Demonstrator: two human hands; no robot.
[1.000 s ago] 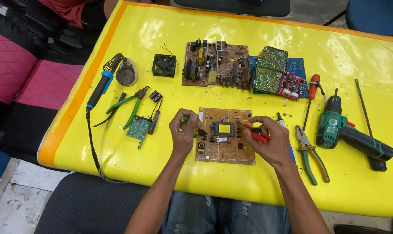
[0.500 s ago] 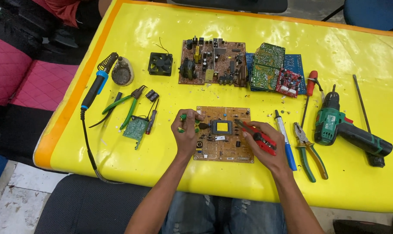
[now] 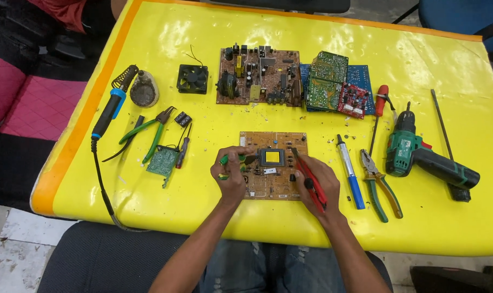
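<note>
A tan circuit board (image 3: 279, 184) with a black square part at its middle lies on the yellow table (image 3: 214, 211) in front of me. My left hand (image 3: 231, 174) grips small green-handled pliers (image 3: 225, 160) at the board's left edge, their tip pointing at the square part. My right hand (image 3: 316, 184) holds a red-handled tool (image 3: 310, 176) slanted over the board's right side, tip near the square part.
At the back lie a larger brown board (image 3: 257, 76), a stack of green, blue and red boards (image 3: 333, 81) and a small fan (image 3: 193, 78). Left: soldering iron (image 3: 109, 111), green pliers (image 3: 149, 133), small green board (image 3: 163, 161). Right: blue pen tool (image 3: 351, 172), pliers (image 3: 381, 184), red-handled screwdriver (image 3: 381, 100), green drill (image 3: 420, 154).
My right hand has moved left from the board's right edge onto it, bringing the red-handled tool's tip toward the black square part. The left hand stays at the board's left edge.
</note>
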